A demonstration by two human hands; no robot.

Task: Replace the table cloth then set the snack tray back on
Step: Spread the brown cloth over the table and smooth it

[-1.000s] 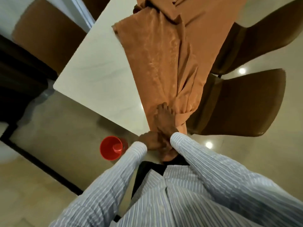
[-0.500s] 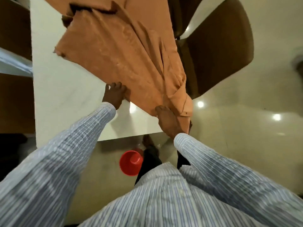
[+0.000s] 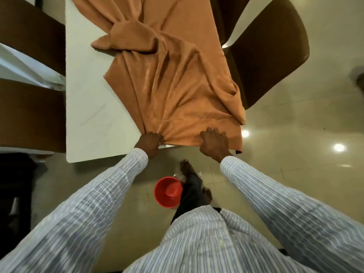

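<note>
Cloth: rumpled orange fabric table cloth [image 3: 177, 89] on the white rectangular table [image 3: 86, 107], covering its right part only.
Left hand [image 3: 150, 141]: clenched on the cloth's near hem.
Right hand [image 3: 213, 142]: fingers curled over the hem.
Change: hands, bunched together a second ago, now apart; spreading has begun.
Snack tray: unseen.

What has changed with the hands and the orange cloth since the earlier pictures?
The left hand has moved to the near hem of the orange cloth and now pinches it, apart from the right hand, which grips the same hem. The cloth stays bunched, the white table partly bare.
</note>
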